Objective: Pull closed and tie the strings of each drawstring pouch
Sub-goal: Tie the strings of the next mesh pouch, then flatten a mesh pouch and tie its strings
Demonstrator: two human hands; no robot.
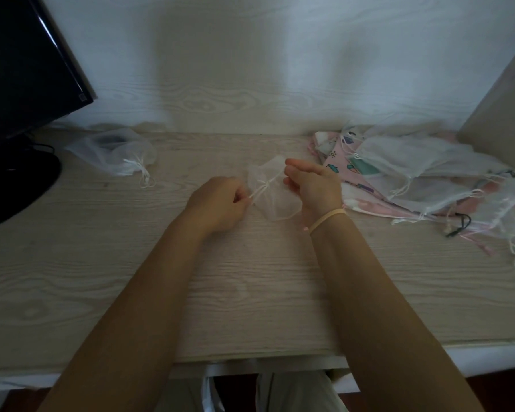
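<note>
A small sheer white drawstring pouch (pixel 272 197) lies on the pale wooden desk (pixel 250 278) between my hands, its neck gathered where the white strings (pixel 263 185) cross. My left hand (pixel 220 202) pinches one string end at the pouch's left side. My right hand (pixel 312 182) pinches the other string end up and to the right. The strings run taut between both hands. A second sheer pouch (pixel 113 153) with its strings tied lies at the far left.
A heap of sheer white and pink printed pouches (pixel 414 179) with loose strings fills the right side of the desk. A black monitor (pixel 21 69) and its base (pixel 12 185) stand at the left. A wall panel rises behind the desk.
</note>
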